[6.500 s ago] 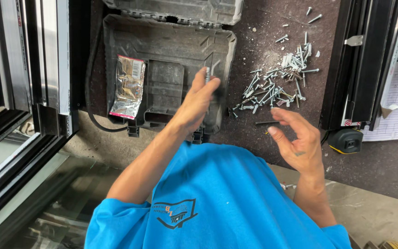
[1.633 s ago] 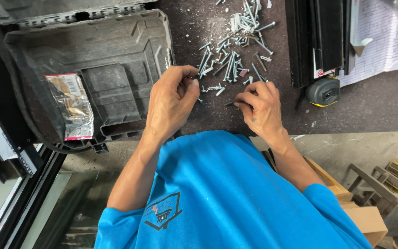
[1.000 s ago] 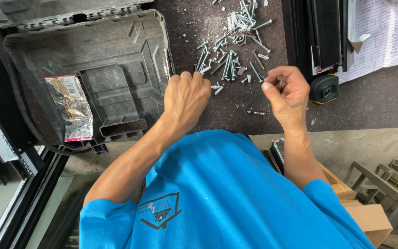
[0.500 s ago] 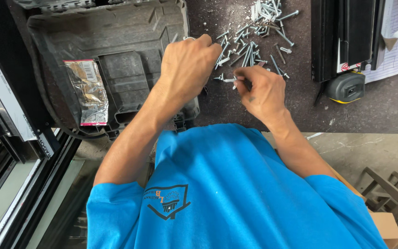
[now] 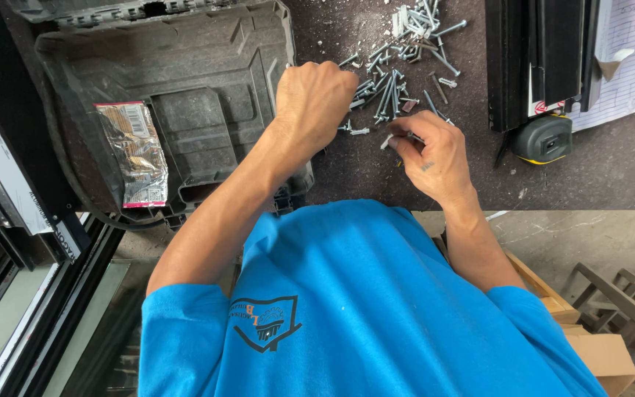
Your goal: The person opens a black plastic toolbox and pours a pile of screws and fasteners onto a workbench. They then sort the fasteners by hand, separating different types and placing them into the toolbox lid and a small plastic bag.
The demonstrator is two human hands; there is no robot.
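On the counter (image 5: pixel 611 169), the left hand (image 5: pixel 314 99) sits just beside the wall of the open grey tool case (image 5: pixel 185 66), which blocks its left side. Scattered screws (image 5: pixel 398 81) crowd the surface ahead of both hands. The right hand (image 5: pixel 431 154) has bare counter on its right, up to the yellow and black tape measure (image 5: pixel 545 138) and the black frame pieces (image 5: pixel 538 59). The near counter edge lies close behind both wrists.

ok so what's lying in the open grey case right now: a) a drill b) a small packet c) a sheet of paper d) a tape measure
b: a small packet lies in the case, left of the left hand; the tape measure sits out on the dark tabletop, to the right of the right hand and the screws.
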